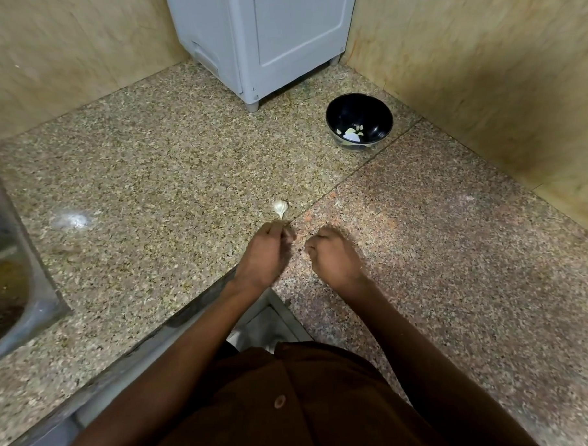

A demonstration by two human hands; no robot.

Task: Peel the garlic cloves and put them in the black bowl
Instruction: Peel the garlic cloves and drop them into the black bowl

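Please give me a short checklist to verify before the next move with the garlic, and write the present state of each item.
1. Garlic piece lies on the counter just beyond the hands, apart from them: ok.
2. Black bowl stands upright, mouth open: ok.
3. Pale pieces already lie in the bowl: ok.
4. Left hand holds a clove: cannot tell, fingers curled and blurred.
5. Right hand holds something: cannot tell, fingers curled.
6. Counter between hands and bowl is bare: ok.
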